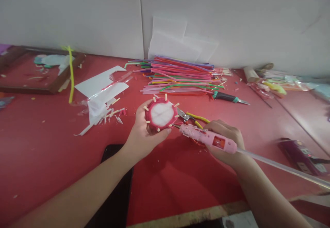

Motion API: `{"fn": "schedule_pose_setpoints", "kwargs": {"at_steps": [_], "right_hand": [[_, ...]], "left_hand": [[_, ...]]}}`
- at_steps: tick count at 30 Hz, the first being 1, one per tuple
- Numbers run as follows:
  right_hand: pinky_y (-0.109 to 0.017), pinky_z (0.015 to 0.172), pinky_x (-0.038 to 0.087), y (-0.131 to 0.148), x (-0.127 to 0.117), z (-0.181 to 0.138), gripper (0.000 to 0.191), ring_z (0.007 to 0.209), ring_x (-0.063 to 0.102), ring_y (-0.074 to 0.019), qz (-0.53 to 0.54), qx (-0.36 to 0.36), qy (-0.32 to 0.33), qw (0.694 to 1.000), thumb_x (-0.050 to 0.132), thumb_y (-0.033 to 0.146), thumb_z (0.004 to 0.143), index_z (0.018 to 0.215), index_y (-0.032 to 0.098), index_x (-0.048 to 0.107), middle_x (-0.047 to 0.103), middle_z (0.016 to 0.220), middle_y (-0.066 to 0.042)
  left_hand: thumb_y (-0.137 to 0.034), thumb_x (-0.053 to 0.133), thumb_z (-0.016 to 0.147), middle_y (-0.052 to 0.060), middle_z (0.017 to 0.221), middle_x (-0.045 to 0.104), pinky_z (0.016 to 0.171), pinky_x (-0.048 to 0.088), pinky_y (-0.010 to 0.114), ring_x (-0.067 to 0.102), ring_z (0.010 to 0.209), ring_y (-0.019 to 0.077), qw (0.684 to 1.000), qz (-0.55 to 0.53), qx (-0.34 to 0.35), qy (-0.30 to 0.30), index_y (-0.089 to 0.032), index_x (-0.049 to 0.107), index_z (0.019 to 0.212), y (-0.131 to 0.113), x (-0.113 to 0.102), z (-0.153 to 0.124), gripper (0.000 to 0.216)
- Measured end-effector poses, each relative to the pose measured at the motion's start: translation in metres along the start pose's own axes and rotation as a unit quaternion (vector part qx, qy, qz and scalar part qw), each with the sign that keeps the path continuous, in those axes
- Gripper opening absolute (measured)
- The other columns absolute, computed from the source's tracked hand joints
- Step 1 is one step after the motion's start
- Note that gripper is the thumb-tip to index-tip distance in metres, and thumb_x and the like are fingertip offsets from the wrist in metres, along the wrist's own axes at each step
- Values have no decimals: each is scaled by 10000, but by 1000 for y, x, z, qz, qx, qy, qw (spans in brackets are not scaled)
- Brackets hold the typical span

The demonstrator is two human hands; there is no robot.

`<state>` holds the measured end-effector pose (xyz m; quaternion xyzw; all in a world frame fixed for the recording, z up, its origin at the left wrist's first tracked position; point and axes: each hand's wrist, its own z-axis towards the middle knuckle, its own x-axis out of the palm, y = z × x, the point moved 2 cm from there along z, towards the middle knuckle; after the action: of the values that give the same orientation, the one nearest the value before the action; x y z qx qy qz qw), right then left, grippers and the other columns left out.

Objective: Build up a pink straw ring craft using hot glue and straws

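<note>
My left hand [141,130] is closed around a small round craft piece [162,114] with a white disc in its middle and a dark pink rim. Several short pale sticks stand out around that rim. In my right hand [227,138] is a pink hot glue gun [206,137], a long clear glue stick [278,166] running out of its back end. The gun's metal tip is at the lower right of the rim, by one of the sticks; whether it touches cannot be made out. Yellow-handled pliers [197,118] lie just behind the gun.
Colourful pipe cleaners [180,75] are heaped at the back, a black-handled knife [228,97] beside them. White paper scraps [100,87] lie left. A black phone-like slab [113,183] is under my left arm; a purple box [301,155] stands right, a wooden frame [51,88] far left.
</note>
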<state>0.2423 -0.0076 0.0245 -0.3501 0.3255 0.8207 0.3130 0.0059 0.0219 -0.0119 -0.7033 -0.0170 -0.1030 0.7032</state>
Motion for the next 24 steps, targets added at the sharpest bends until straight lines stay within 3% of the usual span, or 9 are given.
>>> {"fn": "schedule_pose_setpoints", "kwargs": {"at_steps": [13,24], "right_hand": [[-244,480,412,0,0,0,114,497,586,-129,-16,22,2,1000,556,120,728,744,229,585,645,596,16],[-243,473,419,1,-4,1,61,465,583,-125,-28,33,-8,999,569,168,760,755,227,583,664,595,11]], "left_hand": [[-203,874,672,121,1390,591,990,591,386,672,1202,285,999,-30,-25,0,-283,354,1357,-3,0,-1,864],[-174,867,660,97,1380,618,945,609,307,691,1179,250,998,-47,-41,4,-277,349,1304,-8,3,0,834]]}}
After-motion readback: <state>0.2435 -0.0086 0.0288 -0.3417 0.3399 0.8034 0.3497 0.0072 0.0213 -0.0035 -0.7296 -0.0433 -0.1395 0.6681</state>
